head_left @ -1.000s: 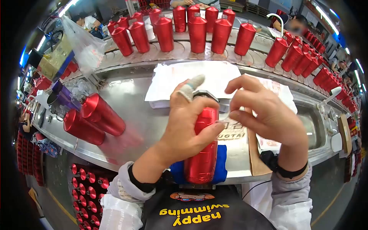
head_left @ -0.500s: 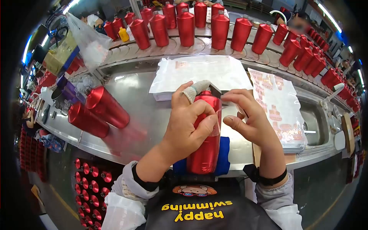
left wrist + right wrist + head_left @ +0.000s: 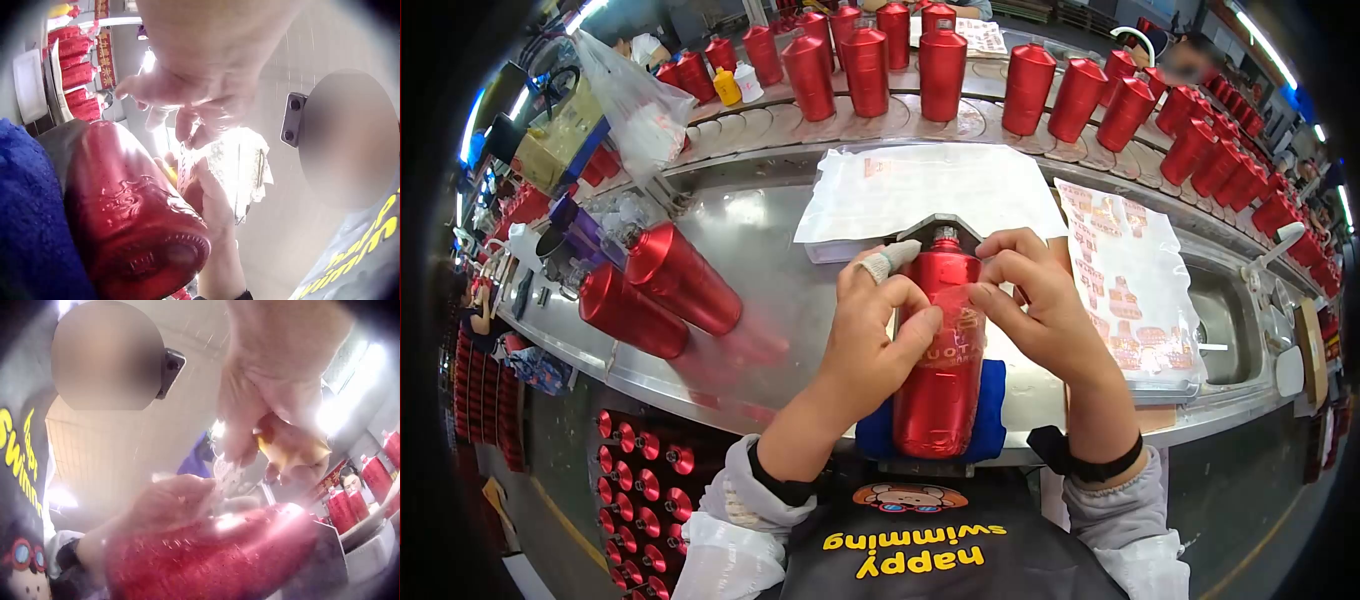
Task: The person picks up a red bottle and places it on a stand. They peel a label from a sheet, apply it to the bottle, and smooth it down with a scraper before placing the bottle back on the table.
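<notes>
A red metallic bottle (image 3: pixel 940 410) lies on a blue cloth (image 3: pixel 992 412) in front of me, its neck end away from me at a dark angled bracket (image 3: pixel 948 220). Over its upper side is a clear sticker (image 3: pixel 956 340) with pale lettering. My left hand (image 3: pixel 862 335), a knit cover on one finger, pinches the sticker's left edge between thumb and finger. On the other side my right hand (image 3: pixel 1040 305) pinches the right edge. In the left wrist view the bottle's base (image 3: pixel 156 262) faces the camera.
White-topped sheets (image 3: pixel 930 190) lie behind the bottle, and a sticker sheet (image 3: pixel 1125 280) with reddish prints sits at right beside a sink (image 3: pixel 1235 330). Two red bottles (image 3: pixel 685 280) are at left. Beyond runs a conveyor (image 3: pixel 900 135) carrying several more bottles.
My right hand has come down and left toward the bottle, bringing the sticker from beside it to over it. The left hand keeps its pinch. Bottles on the conveyor have shifted right.
</notes>
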### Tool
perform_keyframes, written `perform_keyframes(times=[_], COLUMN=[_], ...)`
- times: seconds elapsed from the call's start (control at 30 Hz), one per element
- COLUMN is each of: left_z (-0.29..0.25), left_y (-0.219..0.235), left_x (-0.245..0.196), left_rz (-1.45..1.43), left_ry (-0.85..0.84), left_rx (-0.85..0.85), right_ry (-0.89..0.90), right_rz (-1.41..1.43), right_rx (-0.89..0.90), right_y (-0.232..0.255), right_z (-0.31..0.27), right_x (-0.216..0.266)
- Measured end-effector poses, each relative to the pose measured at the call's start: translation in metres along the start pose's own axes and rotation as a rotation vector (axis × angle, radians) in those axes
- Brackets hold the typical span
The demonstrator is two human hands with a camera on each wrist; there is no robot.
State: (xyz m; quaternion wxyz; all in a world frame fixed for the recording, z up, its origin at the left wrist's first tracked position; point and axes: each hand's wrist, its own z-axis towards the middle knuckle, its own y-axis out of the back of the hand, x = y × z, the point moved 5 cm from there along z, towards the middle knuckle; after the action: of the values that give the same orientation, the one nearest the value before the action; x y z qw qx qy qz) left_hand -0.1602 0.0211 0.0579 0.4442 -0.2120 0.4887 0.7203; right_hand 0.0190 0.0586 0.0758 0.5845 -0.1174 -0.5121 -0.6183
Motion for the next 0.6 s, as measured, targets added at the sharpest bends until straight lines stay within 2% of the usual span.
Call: perform_keyframes(times=[0.1,0.23,0.3,0.4,0.43,0.47,0.6], left_z=[0.001,0.006,0.007,0.012,0.014,0.022,0.026], left_y=[-0.004,0.000,-0.002,-0.002,-0.003,0.007,0.008], left_x=[0.016,0.031,0.022,0.022,0.018,0.036,0.034], left_rz=[-0.086,-0.118,-0.111,-0.158,-0.133,-0.100,-0.065], left_ry=[0.064,0.072,0.047,0.107,0.073,0.046,-0.108], left_rx=[-0.062,-0.063,-0.070,-0.013,-0.011,-0.017,-0.005], right_ry=[-0.033,-0.057,-0.068,-0.058,-0.051,-0.053,-0.097], right_rz=[-0.044,-0.012,-0.012,-0.035,-0.046,-0.020,0.048], right_rx=[-0.052,-0.090,-0.130,-0.154,-0.154,-0.149,-0.125], right_y=[-0.010,-0.022,-0.016,-0.012,-0.011,-0.029,-0.031], right_z=[0.001,0.006,-0.002,-0.008,-0.009,0.007,0.009], right_x=[-0.013,-0.024,-0.024,-0.021,-0.018,-0.028,-0.027])
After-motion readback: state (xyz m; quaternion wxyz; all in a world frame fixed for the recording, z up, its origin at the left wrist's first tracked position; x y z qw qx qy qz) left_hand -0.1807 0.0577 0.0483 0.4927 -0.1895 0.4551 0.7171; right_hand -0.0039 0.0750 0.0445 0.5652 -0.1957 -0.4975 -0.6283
